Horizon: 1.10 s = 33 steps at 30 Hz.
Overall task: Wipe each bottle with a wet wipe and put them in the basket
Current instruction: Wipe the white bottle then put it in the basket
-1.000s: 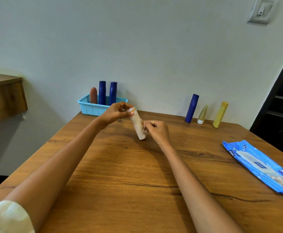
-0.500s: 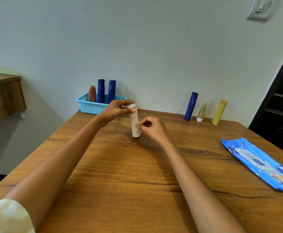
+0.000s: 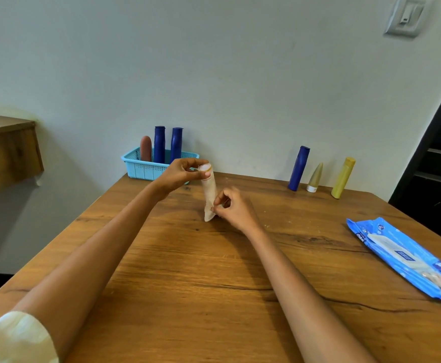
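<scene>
Starting at the far left, a wooden ledge (image 3: 4, 148) juts from the wall beside the desk (image 3: 214, 284), and a pale sleeve (image 3: 15, 339) shows at the bottom corner on the left arm; at the desk's back left corner stands the light blue basket (image 3: 146, 167), holding a brown bottle (image 3: 145, 148) and two dark blue bottles (image 3: 159, 144) (image 3: 176, 144), all upright. Just in front of the basket the left hand (image 3: 179, 174) pinches the top end of a bottle (image 3: 209, 189) that is wrapped in a white wet wipe (image 3: 209, 205) and held above the desk, tilted slightly from upright, its capped end uppermost between thumb and fingertips. The right hand (image 3: 233, 208) sits just to the right at the bottle's lower end, its fingers (image 3: 222, 199) curled and its grip closed on the wipe against the bottle. Further right along the wall stand three more bottles, well apart from the basket: a tall dark blue bottle (image 3: 298, 168), a small beige tube (image 3: 314, 178) on its white cap, and a yellow bottle (image 3: 343, 178). Nearest the right edge of the desk a blue pack of wet wipes (image 3: 402, 255) lies flat, and a light switch (image 3: 405, 17) is on the wall above
</scene>
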Available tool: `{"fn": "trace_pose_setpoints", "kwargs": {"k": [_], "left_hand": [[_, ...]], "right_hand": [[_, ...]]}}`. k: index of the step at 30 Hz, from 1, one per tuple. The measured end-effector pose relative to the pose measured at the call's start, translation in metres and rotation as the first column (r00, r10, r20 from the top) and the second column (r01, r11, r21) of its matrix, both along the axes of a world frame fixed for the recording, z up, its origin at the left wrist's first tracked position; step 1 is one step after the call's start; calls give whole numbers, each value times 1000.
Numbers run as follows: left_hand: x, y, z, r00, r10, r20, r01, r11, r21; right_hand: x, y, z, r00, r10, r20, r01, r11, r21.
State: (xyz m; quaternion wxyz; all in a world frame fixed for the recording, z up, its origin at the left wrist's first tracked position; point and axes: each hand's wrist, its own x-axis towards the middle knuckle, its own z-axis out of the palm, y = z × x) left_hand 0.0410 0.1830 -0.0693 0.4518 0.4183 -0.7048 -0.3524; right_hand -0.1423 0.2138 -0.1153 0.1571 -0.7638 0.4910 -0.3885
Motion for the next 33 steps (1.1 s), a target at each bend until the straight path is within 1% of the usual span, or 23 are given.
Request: {"fn": "trace_pose_setpoints", "kwargs": {"k": [2,3,4,5,7,8,9,12,16,19,21,23,24,25,26,28,29,30,31,33], "left_hand": [[0,1,0,1000,-2,7,2,1000,-1],[0,1,0,1000,-5,13,5,1000,-6],[0,1,0,1000,-7,17,7,1000,-10],[0,1,0,1000,-7,17,7,1000,-10],[-1,2,0,1000,-1,16,1,1000,-11],[-2,2,0,1000,0,20,0,1000,-16],[-3,2,0,1000,2,24,-1,1000,-19],[-6,2,0,1000,0,29,0,1000,-16],[-8,2,2,1000,7,27,-7,1000,-16],[-10,3,2,1000,6,21,-6,1000,-10],[-8,3,2,1000,6,28,-6,1000,-8],[-5,3,1,1000,7,19,-8,1000,3],[-3,2,1,1000,7,16,-7,1000,8],[-2,2,0,1000,5,16,-5,1000,12],[0,2,0,1000,1,18,-1,1000,17],[0,2,0,1000,-15,25,15,1000,23],[-1,2,0,999,-24,32,24,999,23],[-2,3,0,999,-32,39,31,999,24],[-3,3,0,998,-40,43,39,999,25],[-5,3,0,998,-54,42,52,998,34]], "right_hand": [[-2,0,0,997,23,-79,-19,998,54],[-2,0,0,997,21,-68,-18,999,44],[0,1,2,1000,7,0,-7,1000,-7],[2,2,5,994,-14,112,23,996,-86],[8,5,14,945,-20,325,104,965,-243],[11,5,18,930,-9,369,123,950,-288],[13,5,18,931,-7,365,126,945,-302],[17,5,9,969,-87,233,145,958,-247],[15,5,1,977,-209,47,214,957,-197],[15,6,2,978,-201,-60,195,976,-94],[13,5,1,982,-163,-91,163,987,-3],[7,2,2,991,-107,-85,116,986,119],[4,0,3,996,-82,-43,88,982,169],[1,-1,5,996,-78,36,69,980,187],[-2,-1,8,984,-97,147,73,984,165],[-4,1,15,916,-139,377,133,990,42],[-3,3,19,885,-121,449,147,989,-22],[0,4,22,874,-82,478,136,988,-79],[4,5,22,881,-41,472,112,986,-123],[12,7,18,908,-6,418,77,985,-154]]}}
